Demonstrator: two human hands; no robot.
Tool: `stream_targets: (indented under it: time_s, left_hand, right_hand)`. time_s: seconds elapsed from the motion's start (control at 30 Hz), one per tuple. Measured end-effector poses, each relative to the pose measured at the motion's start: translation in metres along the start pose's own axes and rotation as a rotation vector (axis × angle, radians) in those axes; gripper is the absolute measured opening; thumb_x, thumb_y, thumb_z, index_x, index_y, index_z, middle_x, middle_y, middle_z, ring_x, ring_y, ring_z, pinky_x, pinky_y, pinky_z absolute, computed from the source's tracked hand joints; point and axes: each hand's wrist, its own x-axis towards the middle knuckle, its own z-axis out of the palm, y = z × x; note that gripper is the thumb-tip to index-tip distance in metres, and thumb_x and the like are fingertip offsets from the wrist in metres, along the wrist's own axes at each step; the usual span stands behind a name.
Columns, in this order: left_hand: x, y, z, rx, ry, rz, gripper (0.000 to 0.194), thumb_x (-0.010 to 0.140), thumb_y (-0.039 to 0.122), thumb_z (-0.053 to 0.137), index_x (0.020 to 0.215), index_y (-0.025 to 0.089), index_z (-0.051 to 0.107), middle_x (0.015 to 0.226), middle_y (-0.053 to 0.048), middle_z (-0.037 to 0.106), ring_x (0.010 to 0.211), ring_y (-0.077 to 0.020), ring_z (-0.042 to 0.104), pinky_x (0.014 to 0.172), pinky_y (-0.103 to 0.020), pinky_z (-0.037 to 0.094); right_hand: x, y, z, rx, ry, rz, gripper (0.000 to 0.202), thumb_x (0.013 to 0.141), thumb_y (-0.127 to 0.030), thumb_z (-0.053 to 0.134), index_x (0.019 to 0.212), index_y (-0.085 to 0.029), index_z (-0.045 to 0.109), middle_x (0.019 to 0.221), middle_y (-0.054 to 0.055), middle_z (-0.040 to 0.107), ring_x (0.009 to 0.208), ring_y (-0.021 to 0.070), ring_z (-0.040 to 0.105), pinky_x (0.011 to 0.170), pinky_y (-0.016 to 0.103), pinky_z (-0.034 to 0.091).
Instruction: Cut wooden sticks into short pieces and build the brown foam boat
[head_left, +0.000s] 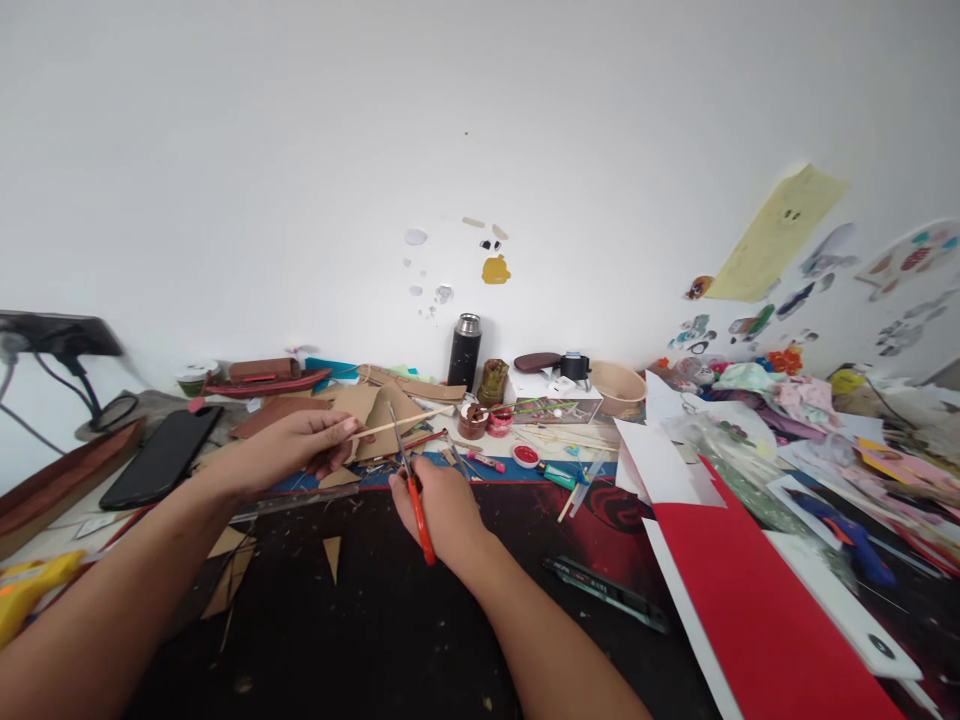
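Pinched in my left hand (pixel 322 443) is one end of a thin wooden stick (pixel 405 422), which slants up to the right above the cluttered desk. My right hand (pixel 442 505) is closed around scissors with orange-red handles (pixel 420 520). The scissor blades (pixel 399 440) point up and away, and they cross the stick to the right of my left fingers. Whether the blades touch the stick is unclear. Cardboard pieces (pixel 367 408) lie behind both hands.
Behind the hands stand a black thermos (pixel 465 352), small paint jars (pixel 472 422) and a round tan container (pixel 617 388). A black phone (pixel 163 457) lies left. To the right are a green cutter (pixel 606 592) and red paper (pixel 750 600).
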Motion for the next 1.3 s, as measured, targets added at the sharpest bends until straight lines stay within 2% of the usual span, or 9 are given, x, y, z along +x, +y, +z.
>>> stream_targets:
  time_s: [0.1,0.23,0.4,0.53,0.7,0.93,1.1,1.3]
  left_hand:
    - [0.000,0.000,-0.001,-0.027,-0.010,-0.003,0.065,0.082,0.085,0.065,0.083,0.020,0.068,0.070,-0.002,0.065,0.057,-0.0177,0.056,0.055,-0.030,0.043]
    - [-0.001,-0.006,-0.005,-0.125,0.062,-0.036,0.071,0.080,0.087,0.067,0.096,0.018,0.071,0.071,-0.002,0.065,0.058,-0.0175,0.056,0.055,-0.029,0.043]
    - [0.001,-0.022,-0.013,-0.260,0.078,-0.085,0.073,0.078,0.086,0.071,0.100,0.016,0.072,0.071,-0.001,0.064,0.058,-0.0167,0.054,0.056,-0.030,0.043]
    - [0.002,-0.029,-0.018,-0.260,0.103,-0.128,0.073,0.074,0.085,0.075,0.100,0.017,0.074,0.073,-0.002,0.065,0.060,-0.0170,0.055,0.057,-0.029,0.043]
    - [0.002,-0.028,-0.018,-0.241,0.091,-0.124,0.073,0.074,0.083,0.077,0.104,0.017,0.074,0.074,0.000,0.064,0.062,-0.0165,0.056,0.059,-0.027,0.042]
    - [0.000,-0.021,-0.016,-0.217,0.091,-0.119,0.067,0.075,0.081,0.075,0.098,0.018,0.072,0.072,0.000,0.062,0.060,-0.0176,0.054,0.058,-0.029,0.041]
    - [-0.001,-0.016,-0.012,-0.240,0.086,-0.118,0.066,0.071,0.080,0.078,0.092,0.018,0.069,0.072,0.000,0.062,0.060,-0.0169,0.053,0.058,-0.029,0.042]
    - [0.000,-0.015,-0.009,-0.242,0.082,-0.125,0.064,0.065,0.075,0.086,0.089,0.019,0.067,0.068,0.000,0.063,0.058,-0.0162,0.051,0.055,-0.029,0.039]
  right_hand:
    - [0.000,0.000,0.000,0.017,0.005,-0.006,0.020,0.104,-0.039,0.067,0.106,-0.021,0.075,0.092,0.009,0.082,0.084,0.0257,0.078,0.074,0.030,0.048]
    - [0.001,-0.001,-0.001,0.024,-0.003,-0.001,0.022,0.106,-0.039,0.063,0.107,-0.020,0.076,0.093,0.011,0.083,0.086,0.0261,0.078,0.075,0.030,0.049]
    - [0.002,0.001,-0.001,0.032,0.005,0.007,0.022,0.105,-0.038,0.064,0.107,-0.020,0.076,0.092,0.010,0.083,0.086,0.0262,0.078,0.075,0.030,0.049]
    - [0.002,0.001,-0.001,0.042,0.015,0.010,0.021,0.105,-0.038,0.065,0.106,-0.019,0.075,0.094,0.011,0.083,0.088,0.0263,0.078,0.077,0.030,0.050]
    - [0.001,0.000,-0.005,0.062,0.029,0.002,0.019,0.105,-0.035,0.064,0.102,-0.018,0.074,0.093,0.011,0.082,0.087,0.0249,0.077,0.078,0.029,0.050]
    - [0.001,0.003,-0.004,0.091,0.059,-0.014,0.018,0.105,-0.034,0.064,0.099,-0.019,0.073,0.092,0.009,0.080,0.089,0.0241,0.075,0.081,0.029,0.050]
    - [0.000,0.003,-0.005,0.086,0.062,-0.022,0.021,0.106,-0.034,0.061,0.096,-0.019,0.071,0.086,0.008,0.078,0.083,0.0233,0.074,0.078,0.029,0.049]
    - [0.000,0.002,-0.006,0.099,0.065,-0.020,0.021,0.106,-0.035,0.063,0.096,-0.019,0.071,0.090,0.009,0.079,0.088,0.0237,0.075,0.081,0.029,0.049]
